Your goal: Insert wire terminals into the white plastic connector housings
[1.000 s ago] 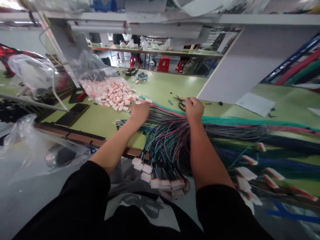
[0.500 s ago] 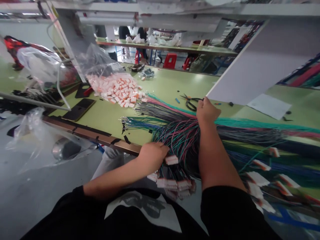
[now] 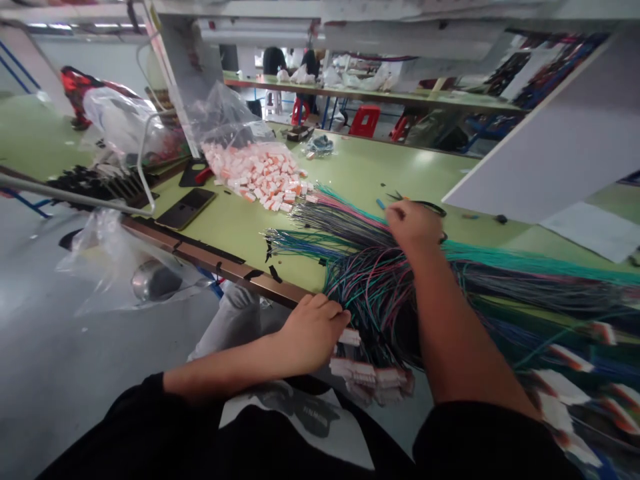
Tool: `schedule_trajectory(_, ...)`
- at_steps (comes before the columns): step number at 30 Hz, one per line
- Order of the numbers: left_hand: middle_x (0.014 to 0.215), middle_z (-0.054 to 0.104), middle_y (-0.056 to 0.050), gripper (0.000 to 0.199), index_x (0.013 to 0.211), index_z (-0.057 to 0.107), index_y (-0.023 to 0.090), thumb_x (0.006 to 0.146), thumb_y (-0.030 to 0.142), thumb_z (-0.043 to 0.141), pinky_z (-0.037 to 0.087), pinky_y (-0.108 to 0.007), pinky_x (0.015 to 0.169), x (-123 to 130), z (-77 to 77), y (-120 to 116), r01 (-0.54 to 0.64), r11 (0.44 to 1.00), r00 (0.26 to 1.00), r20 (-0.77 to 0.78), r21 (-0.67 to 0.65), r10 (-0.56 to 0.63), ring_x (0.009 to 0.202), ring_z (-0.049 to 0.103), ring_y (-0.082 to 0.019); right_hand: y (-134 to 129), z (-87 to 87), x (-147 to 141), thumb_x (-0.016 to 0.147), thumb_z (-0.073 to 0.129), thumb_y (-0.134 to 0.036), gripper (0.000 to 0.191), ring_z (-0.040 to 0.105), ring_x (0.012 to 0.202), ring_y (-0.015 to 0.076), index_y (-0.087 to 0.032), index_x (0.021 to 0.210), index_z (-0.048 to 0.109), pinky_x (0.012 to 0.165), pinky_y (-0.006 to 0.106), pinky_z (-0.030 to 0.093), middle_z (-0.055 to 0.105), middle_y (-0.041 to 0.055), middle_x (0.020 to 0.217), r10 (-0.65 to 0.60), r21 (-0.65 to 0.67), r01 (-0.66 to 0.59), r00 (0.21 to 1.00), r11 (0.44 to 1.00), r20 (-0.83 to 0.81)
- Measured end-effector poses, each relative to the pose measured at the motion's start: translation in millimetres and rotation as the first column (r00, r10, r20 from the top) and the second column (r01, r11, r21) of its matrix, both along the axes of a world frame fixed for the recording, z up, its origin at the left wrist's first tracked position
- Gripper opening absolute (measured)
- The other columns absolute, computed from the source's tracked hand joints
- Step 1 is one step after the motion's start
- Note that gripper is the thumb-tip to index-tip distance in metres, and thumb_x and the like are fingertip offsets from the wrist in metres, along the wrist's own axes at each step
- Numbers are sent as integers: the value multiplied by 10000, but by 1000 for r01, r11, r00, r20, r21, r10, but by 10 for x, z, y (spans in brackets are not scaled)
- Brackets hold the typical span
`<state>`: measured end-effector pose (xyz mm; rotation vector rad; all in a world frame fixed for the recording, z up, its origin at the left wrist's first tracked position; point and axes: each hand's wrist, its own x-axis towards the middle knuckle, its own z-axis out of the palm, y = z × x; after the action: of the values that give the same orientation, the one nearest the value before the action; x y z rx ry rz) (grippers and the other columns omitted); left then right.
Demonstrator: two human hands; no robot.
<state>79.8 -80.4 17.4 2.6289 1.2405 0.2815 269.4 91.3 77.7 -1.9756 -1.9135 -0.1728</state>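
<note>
My left hand (image 3: pixel 314 333) is closed at the table's front edge, beside a hanging bunch of wires with white connectors (image 3: pixel 367 373); what its curled fingers hold is hidden. My right hand (image 3: pixel 414 227) hovers above the wire bundle (image 3: pixel 375 280), its fingers pressed together, and I cannot make out anything in them. Black-handled scissors (image 3: pixel 433 208) lie behind it, partly covered by the hand. Green, pink, grey and blue wires stretch across the table, their stripped ends pointing left.
A pile of white and orange connectors (image 3: pixel 273 177) spills from a clear bag. A phone (image 3: pixel 187 209) lies near the front edge (image 3: pixel 240 267). A white panel (image 3: pixel 545 133) slants at the right. More connectors hang at the lower right.
The view has turned a little to the left. My right hand has moved left relative to the scissors and now covers part of them. My left hand stays by the hanging connectors.
</note>
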Motion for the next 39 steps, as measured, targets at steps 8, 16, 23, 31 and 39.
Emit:
schedule_trajectory(8,1076,670,-123,328,1109,643,150,799,149,536,462,-372,856,-47,116,106,107,977,976,208,-183,-68,998,599,-240,-419,-225,-946,857,522,-302,223,610,919,203,-195,896,713,619,264,337,713,66,965,672,-412,-546,685,729,282)
schedule_trajectory(16,1105,697,-90,355,1170,620,144,878,175,420,488,-295,879,-914,275,1264,-366,850,720,464,-378,517,961,647,-158,-486,-297,-980,872,410,-167,294,620,908,237,-112,966,683,582,298,291,691,147,967,678,-449,-512,615,732,404)
schedule_trajectory(23,1365,513,-190,457,1246,560,70,838,272,513,327,-370,1074,-1099,309,2392,-665,747,727,210,-25,654,1304,423,-298,-448,-361,-923,843,435,-209,246,603,871,205,-157,899,669,621,283,305,691,94,966,720,-452,-573,630,683,290)
schedule_trajectory(31,1491,354,-141,560,1379,423,213,870,442,457,260,-518,1069,-1226,169,2654,-614,789,789,56,19,612,1370,275,-342,-452,-356,-888,843,431,-189,231,594,853,193,-157,872,658,663,275,326,684,89,925,726,-454,-588,647,669,232)
schedule_trajectory(39,1340,522,-95,442,1260,548,246,880,450,448,355,-363,1031,-1447,42,2198,-532,846,845,74,12,530,1244,447,-239,-455,-378,-911,889,420,-248,257,604,918,207,-179,952,659,667,278,339,675,90,995,740,-444,-604,624,661,253)
